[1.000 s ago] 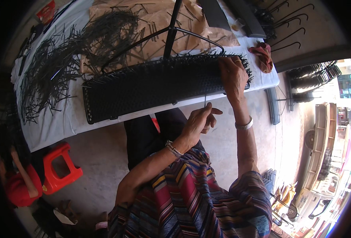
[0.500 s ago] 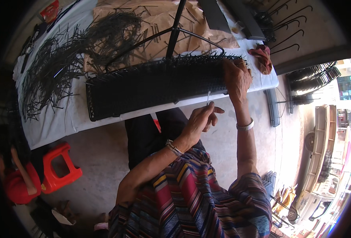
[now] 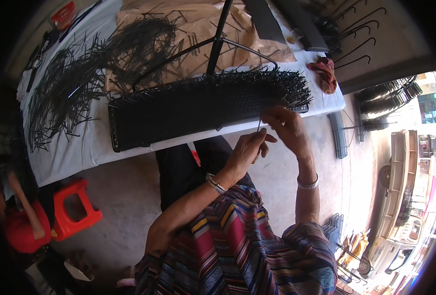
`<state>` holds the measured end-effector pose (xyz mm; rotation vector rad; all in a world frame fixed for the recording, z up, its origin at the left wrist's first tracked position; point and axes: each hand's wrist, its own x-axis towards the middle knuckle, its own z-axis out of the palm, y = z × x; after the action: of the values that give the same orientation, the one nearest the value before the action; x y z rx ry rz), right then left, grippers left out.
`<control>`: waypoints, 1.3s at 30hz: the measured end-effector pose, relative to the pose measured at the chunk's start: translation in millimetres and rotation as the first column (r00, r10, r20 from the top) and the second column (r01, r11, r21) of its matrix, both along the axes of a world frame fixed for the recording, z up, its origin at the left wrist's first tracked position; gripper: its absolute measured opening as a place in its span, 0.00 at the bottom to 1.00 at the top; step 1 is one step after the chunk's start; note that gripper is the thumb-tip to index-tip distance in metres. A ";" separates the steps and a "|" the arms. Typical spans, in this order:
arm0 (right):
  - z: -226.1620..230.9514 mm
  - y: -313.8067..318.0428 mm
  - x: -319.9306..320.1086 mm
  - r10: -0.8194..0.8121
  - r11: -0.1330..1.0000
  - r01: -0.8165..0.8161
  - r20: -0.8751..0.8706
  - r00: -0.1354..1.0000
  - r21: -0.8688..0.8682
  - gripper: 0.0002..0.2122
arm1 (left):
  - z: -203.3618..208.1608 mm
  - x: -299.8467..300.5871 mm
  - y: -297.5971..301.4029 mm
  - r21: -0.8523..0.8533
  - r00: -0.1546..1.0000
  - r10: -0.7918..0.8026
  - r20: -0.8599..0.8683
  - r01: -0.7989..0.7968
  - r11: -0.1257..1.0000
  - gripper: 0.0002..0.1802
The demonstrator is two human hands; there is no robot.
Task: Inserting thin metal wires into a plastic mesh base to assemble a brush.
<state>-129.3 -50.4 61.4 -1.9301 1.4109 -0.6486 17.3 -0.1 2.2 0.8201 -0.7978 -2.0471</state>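
A long black mesh panel (image 3: 193,110) studded with black pins lies along the near edge of a white table (image 3: 75,155). My left hand (image 3: 247,150) pinches a thin black pin (image 3: 259,125) just below the panel's right end. My right hand (image 3: 289,129) is raised beside it, fingers curled at the same pin, close to the panel's right corner. Both wrists wear metal bangles. My striped sleeves and dark trousers fill the lower middle.
A big heap of loose black pins (image 3: 80,73) covers the table's left on brown paper (image 3: 188,44). A black tripod stand (image 3: 217,39) rises behind the panel. A red cloth (image 3: 325,73) lies at the right end. A red plastic stool (image 3: 75,209) stands lower left.
My right hand has come off the panel's right end and dropped toward my left hand. Both hands now meet at one thin pin below the panel.
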 end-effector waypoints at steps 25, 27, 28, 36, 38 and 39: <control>-25.0 -48.2 -1.0 -0.530 0.631 0.233 -0.193 0.826 -0.740 0.04 | 1.8 14.4 6.5 0.068 0.994 0.078 0.073 -0.083 0.994 0.24; -27.2 -52.3 -10.5 -0.551 0.671 0.226 -0.271 0.789 -0.706 0.05 | 4.1 12.6 4.4 0.069 0.995 0.068 0.072 -0.073 0.995 0.25; -28.1 -51.8 -11.9 -0.549 0.669 0.224 -0.269 0.791 -0.709 0.05 | 4.1 12.7 4.6 0.078 0.995 0.062 0.076 -0.068 0.995 0.25; -15.1 -23.9 23.2 -0.426 0.621 0.240 -0.064 0.902 -0.746 0.10 | 36.6 39.5 11.6 -0.102 0.991 0.037 0.126 -0.024 0.995 0.30; -22.2 -12.2 44.4 -0.314 0.759 0.208 -0.068 0.947 -0.617 0.09 | 43.9 55.5 15.5 -0.139 0.991 0.093 0.098 -0.079 0.987 0.30; -27.7 -9.8 47.5 -0.277 0.813 0.181 -0.093 0.956 -0.553 0.09 | 49.2 62.0 14.7 -0.172 0.987 0.109 0.117 -0.087 0.981 0.29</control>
<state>-81.9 -60.2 33.6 -2.3050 1.7227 -1.1209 79.3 14.6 51.4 0.8825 -0.9656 -1.8284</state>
